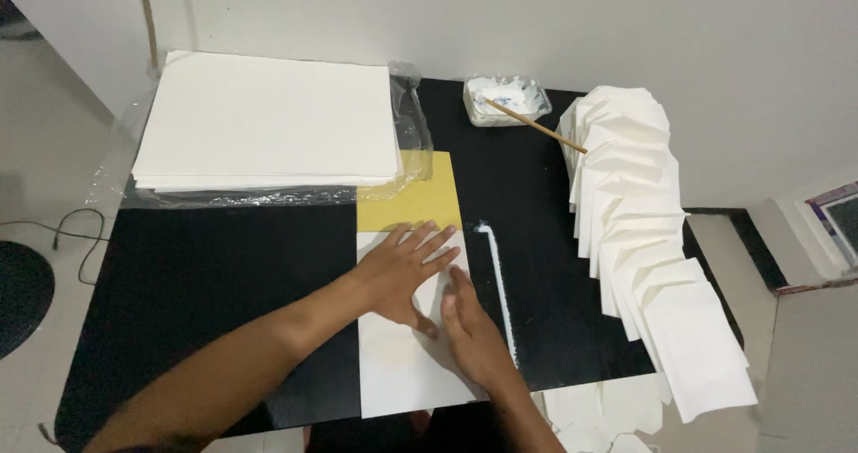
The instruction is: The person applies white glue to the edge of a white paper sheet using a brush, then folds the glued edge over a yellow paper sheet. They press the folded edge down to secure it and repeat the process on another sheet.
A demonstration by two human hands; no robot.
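A white paper sheet (402, 373) lies on the black table (206, 283), its far end over a yellow card (416, 198). My left hand (402, 270) is spread flat on the sheet's upper part, fingers apart. My right hand (474, 332) presses flat on the sheet's right edge, fingers together, just below the left hand. A white line of glue (499, 283) runs along the table right beside the sheet's right edge.
A big stack of white sheets (268, 118) on clear plastic wrap sits at the back left. A small dish of white glue (507, 98) with a wooden stick (536, 125) stands at the back. A fanned row of folded white papers (639, 230) runs down the right side.
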